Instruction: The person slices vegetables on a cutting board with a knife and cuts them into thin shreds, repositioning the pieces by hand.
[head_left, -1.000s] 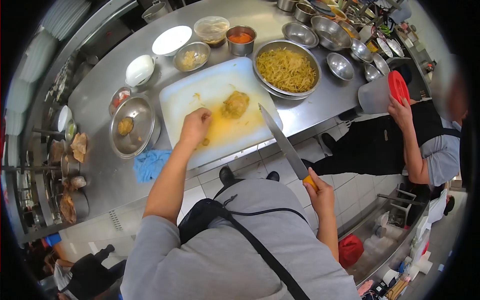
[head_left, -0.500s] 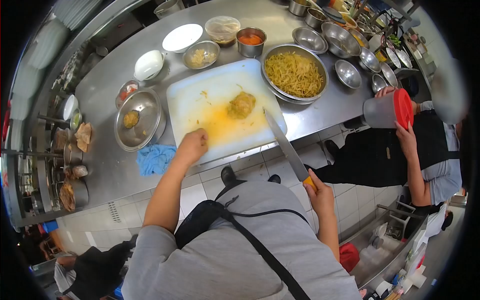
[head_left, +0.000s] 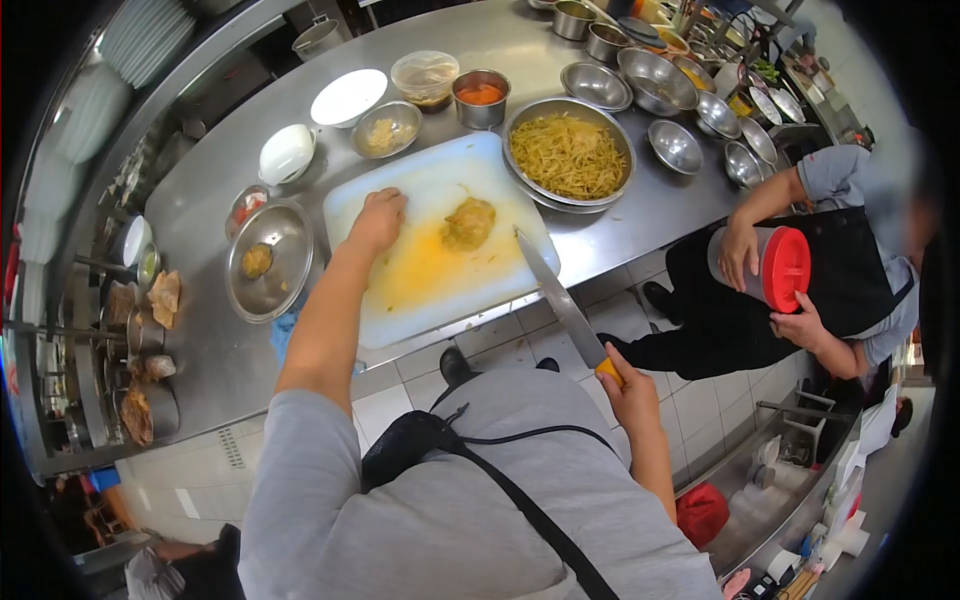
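My left hand (head_left: pixel 380 218) is over the upper left part of the white cutting board (head_left: pixel 400 312), its fingers drawn together; whatever may be between them is too small to make out. My right hand (head_left: pixel 630 388) is wrapped round the yellow handle of a large knife (head_left: pixel 566 308), whose blade points up and left with its tip at the board's right side. A yellowish lump of food (head_left: pixel 468 223) lies on the board, right of my left hand, beside a yellow stain. Behind the board's right corner stands a steel bowl of yellow-green shreds (head_left: pixel 570 155).
Left of the board are a steel bowl (head_left: pixel 285 262) with a small brown lump and a blue cloth (head_left: pixel 284 338). Small bowls (head_left: pixel 387 129) and a red-filled pot (head_left: pixel 480 97) stand behind it. At right, a co-worker holds a red-lidded container (head_left: pixel 786 268).
My left hand has moved from the board's lower left edge up to its upper left part. The knife has stayed nearly still. The co-worker has lowered the container and brought it closer to the body.
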